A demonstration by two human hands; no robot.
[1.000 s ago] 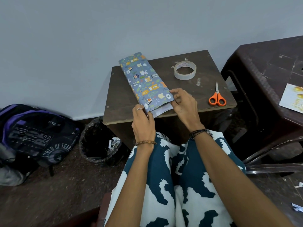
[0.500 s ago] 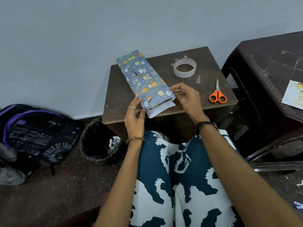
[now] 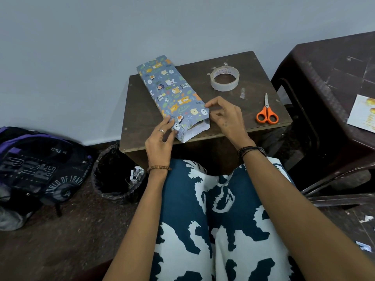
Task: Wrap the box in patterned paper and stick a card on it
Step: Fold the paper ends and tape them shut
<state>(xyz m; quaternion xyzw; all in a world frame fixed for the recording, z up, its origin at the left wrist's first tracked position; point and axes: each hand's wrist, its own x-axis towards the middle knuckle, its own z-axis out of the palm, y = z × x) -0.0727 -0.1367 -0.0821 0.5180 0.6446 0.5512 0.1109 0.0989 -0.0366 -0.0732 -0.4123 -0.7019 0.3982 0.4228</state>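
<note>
the wrapped box (image 3: 172, 94) is lying slantwise on the small table (image 3: 142, 110), reaching from its far left corner to its near edge, the near end of the paper open. the left hand (image 3: 160, 138) is pinching the near left flap; the right hand (image 3: 225, 116) is pinching the right edge. tape roll (image 3: 224, 79) and scissors (image 3: 267, 112) are lying toward the right edge.

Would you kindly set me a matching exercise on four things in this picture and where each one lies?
Things:
1. tape roll
2. scissors
3. card
4. backpack

Places:
A. on the floor, left of the bin
B. on the dark table at the right
C. at the small table's right edge
D. toward the back of the small table

Pairs: 1-D, 2-C, 3-B, 4-A
</note>
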